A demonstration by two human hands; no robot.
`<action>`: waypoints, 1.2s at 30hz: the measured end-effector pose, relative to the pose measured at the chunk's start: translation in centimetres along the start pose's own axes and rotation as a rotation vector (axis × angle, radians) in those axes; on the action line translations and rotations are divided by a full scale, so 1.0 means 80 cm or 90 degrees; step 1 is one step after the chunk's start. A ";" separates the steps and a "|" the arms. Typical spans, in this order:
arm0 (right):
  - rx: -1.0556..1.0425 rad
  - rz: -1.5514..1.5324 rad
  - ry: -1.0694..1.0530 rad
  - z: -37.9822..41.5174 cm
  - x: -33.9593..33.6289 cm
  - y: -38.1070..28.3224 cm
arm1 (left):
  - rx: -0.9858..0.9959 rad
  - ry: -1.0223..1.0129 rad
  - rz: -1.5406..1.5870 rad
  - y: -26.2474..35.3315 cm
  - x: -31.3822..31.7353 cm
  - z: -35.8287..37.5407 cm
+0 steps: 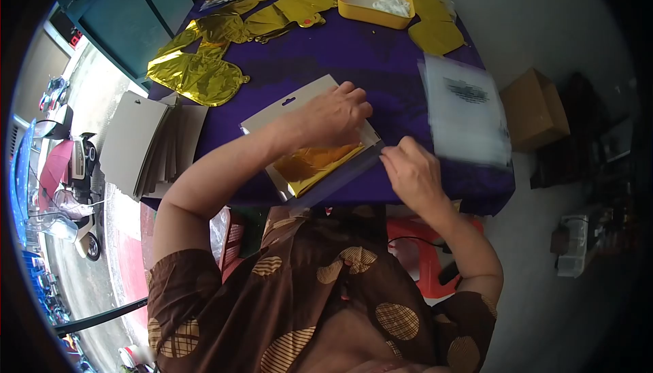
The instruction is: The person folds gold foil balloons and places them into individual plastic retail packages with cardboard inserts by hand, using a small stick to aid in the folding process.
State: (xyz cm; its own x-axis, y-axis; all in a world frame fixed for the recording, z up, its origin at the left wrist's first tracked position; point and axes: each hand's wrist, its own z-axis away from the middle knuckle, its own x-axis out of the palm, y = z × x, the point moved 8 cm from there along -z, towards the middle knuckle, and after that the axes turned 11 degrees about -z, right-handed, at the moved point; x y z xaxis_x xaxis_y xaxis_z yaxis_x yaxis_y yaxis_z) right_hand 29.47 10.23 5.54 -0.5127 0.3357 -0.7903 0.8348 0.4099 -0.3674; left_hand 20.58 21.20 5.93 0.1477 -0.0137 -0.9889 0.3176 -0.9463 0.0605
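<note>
In front of me lies a clear plastic bag (333, 181) with a pale card (275, 111) and a folded gold foil balloon (320, 169) inside it. The card has a hanging slot near its far edge. My left hand (337, 111) is over the card, its fingers curled closed; what they hold, if anything, is hidden. At the bag's near right corner, my right hand (411, 172) pinches the clear plastic between thumb and fingers. The bag's open-looking flap hangs at the table's near edge.
A stack of pale cards (132, 145) stands at the left edge of the purple tablecloth (326, 53). Flat gold foil balloons (194, 67) lie at the back left. Behind are a yellow tray (360, 13) with white items and more gold foil (435, 36). Clear bags (469, 118) lie right, near a cardboard box (534, 111).
</note>
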 end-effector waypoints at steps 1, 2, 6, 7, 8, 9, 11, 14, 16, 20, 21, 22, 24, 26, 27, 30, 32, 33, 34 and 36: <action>-0.009 -0.007 0.001 0.003 0.002 -0.008 | 0.022 -0.019 0.013 -0.002 0.004 -0.007; -0.004 -0.001 -0.011 0.006 0.005 -0.012 | 0.044 -0.039 0.025 -0.004 0.010 -0.013; 0.007 0.033 -0.017 0.011 0.019 -0.016 | 0.076 -0.095 0.038 -0.003 0.018 -0.026; 0.012 0.032 -0.025 0.012 0.023 -0.016 | 0.084 -0.096 0.038 -0.003 0.020 -0.028; 0.017 0.031 -0.034 0.011 0.027 -0.017 | 0.092 -0.097 0.037 -0.003 0.022 -0.030; 0.021 0.030 -0.042 0.011 0.029 -0.017 | 0.100 -0.098 0.036 -0.002 0.023 -0.031; 0.037 0.006 -0.058 0.009 0.027 -0.016 | 0.095 -0.134 0.022 0.001 0.022 -0.035; 0.073 0.003 -0.091 0.007 0.019 -0.012 | 0.104 -0.171 -0.022 0.006 0.022 -0.040; 0.083 -0.012 -0.071 0.007 0.009 -0.009 | 0.112 -0.202 -0.049 0.007 0.023 -0.044; 0.112 -0.142 0.023 0.010 -0.014 0.002 | 0.111 -0.292 -0.053 0.001 0.031 -0.053; 0.130 -0.186 0.039 0.012 -0.017 0.006 | 0.109 -0.316 -0.047 -0.003 0.032 -0.057; 0.164 -0.245 0.064 0.014 -0.019 0.013 | 0.106 -0.331 0.007 -0.007 0.021 -0.062; 0.231 -0.366 0.113 0.019 -0.020 0.025 | 0.098 -0.360 0.115 -0.015 -0.019 -0.068; 0.231 -0.534 0.202 0.013 -0.016 0.027 | 0.080 -0.313 0.165 -0.020 -0.070 -0.071; 0.237 -0.623 0.197 0.007 -0.015 0.028 | 0.070 -0.288 0.189 -0.020 -0.095 -0.071; 0.272 -0.890 0.080 -0.015 -0.017 0.017 | 0.005 -0.202 0.206 -0.022 -0.159 -0.061; 0.334 -0.850 0.035 -0.024 -0.025 0.013 | -0.080 -0.148 0.286 -0.028 -0.175 -0.045; 0.366 -0.829 0.011 -0.026 -0.025 0.014 | -0.125 -0.120 0.329 -0.034 -0.182 -0.036; 0.351 -0.812 -0.002 -0.031 -0.028 0.015 | -0.146 -0.105 0.381 -0.042 -0.179 -0.029; 0.324 -0.777 -0.029 -0.039 -0.034 0.022 | -0.176 -0.036 0.385 -0.048 -0.179 -0.004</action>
State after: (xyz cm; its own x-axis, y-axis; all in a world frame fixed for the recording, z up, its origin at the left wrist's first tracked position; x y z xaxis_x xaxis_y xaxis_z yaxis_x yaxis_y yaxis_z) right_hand 31.72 12.68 8.61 -0.9847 -0.0527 0.1658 -0.1689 0.0605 -0.9838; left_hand 17.53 25.11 19.87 0.3283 -0.5405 -0.7746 0.4236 -0.6487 0.6322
